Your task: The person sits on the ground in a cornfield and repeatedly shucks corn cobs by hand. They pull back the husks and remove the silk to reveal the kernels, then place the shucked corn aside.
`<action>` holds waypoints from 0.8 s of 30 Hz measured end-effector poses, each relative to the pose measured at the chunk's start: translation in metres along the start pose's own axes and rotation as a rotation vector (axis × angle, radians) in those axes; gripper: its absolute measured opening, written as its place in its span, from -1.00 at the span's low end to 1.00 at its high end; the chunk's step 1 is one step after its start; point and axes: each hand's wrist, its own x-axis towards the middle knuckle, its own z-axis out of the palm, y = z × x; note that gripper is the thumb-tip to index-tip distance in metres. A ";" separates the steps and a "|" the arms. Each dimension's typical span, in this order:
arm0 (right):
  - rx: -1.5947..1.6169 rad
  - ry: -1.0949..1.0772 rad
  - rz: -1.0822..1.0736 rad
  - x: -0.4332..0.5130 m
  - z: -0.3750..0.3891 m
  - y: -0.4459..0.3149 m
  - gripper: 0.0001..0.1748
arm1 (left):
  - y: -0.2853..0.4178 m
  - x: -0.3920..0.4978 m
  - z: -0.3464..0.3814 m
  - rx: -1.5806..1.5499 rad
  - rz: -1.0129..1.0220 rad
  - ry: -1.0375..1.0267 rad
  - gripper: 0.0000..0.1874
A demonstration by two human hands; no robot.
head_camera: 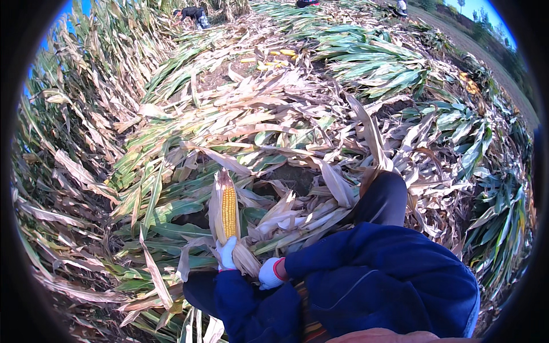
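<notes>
A corn ear (229, 210) stands nearly upright in front of me, its yellow kernels bare on one side. Pale dry husk (217, 210) still wraps the other side and its tip. My left hand (227, 252), in a white knit glove, grips the ear near its lower end. One loosened husk strip (246, 260) hangs down from there towards my right hand (270, 274). That hand wears a white glove with a red cuff and is beside the strip's lower end; its fingers are hidden, so its hold is unclear.
Cut corn stalks and leaves (180, 214) cover the ground around my bent legs. Husked ears (274, 64) lie ahead, with more orange-yellow ears (469, 83) at far right. Standing corn (77, 98) borders the left. A bending person (194, 16) is far off.
</notes>
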 end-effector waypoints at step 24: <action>0.820 0.837 -0.213 -0.020 -0.215 0.073 -0.73 | 0.034 -0.024 -0.006 0.201 0.050 -0.316 -0.37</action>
